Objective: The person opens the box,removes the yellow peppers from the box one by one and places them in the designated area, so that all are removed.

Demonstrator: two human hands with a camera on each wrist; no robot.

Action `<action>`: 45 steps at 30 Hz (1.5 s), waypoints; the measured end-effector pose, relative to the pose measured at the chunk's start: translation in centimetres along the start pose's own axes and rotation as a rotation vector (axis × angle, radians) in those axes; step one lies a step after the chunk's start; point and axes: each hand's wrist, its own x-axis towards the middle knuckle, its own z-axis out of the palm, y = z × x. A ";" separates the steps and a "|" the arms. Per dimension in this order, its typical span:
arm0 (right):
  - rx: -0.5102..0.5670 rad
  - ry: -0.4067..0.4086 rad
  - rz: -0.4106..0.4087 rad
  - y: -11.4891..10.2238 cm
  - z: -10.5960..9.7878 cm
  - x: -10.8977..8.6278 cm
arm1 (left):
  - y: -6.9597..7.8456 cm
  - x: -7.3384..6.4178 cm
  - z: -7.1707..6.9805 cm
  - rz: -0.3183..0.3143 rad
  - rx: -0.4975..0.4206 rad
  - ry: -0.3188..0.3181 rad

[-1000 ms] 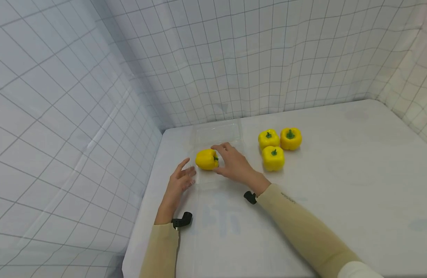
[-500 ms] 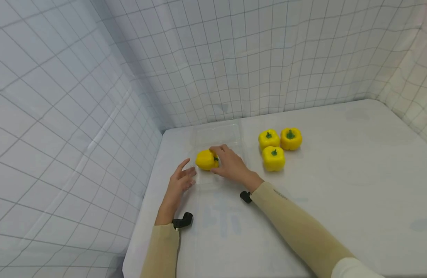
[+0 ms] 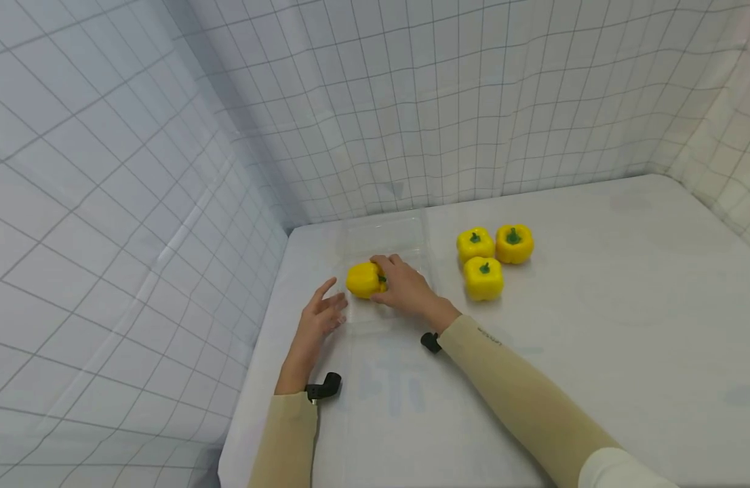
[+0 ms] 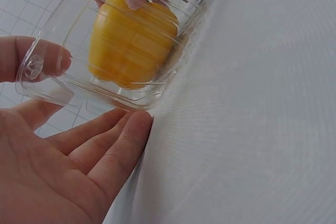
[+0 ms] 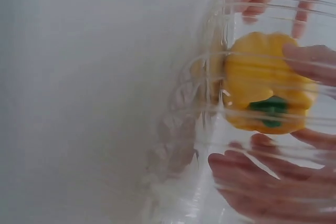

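A yellow bell pepper point(image 3: 363, 280) with a green stem lies on its side in a clear plastic container point(image 3: 384, 236), stem end toward the right. My right hand point(image 3: 405, 288) reaches in from the right and grips the pepper around its stem end. In the right wrist view the pepper point(image 5: 268, 72) and several fingers show through the ridged plastic wall. My left hand point(image 3: 317, 315) rests at the container's left side, fingers loosely extended. In the left wrist view its fingertips point(image 4: 137, 123) are right at the container's lower edge, and another digit shows through the corner.
Three more yellow bell peppers stand in a cluster to the right of the container: one at the back left point(image 3: 475, 245), one at the back right point(image 3: 514, 244) and one in front point(image 3: 483, 278). Grid-patterned curtains point(image 3: 436, 122) enclose the white table point(image 3: 595, 325) behind and at the sides.
My right hand has moved slightly left, and its fingers have closed around the pepper's stem end. The left hand and the three other peppers stay in place.
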 end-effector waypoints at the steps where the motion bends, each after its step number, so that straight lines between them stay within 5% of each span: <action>1: 0.005 0.001 0.006 0.0 0.0 0.0 | 0.0 0.0 0.0 0.000 -0.001 0.000; 45: 0.086 0.018 -0.007 0.1 -0.4 -0.2 | 0.1 -0.2 0.1 -0.007 0.021 0.012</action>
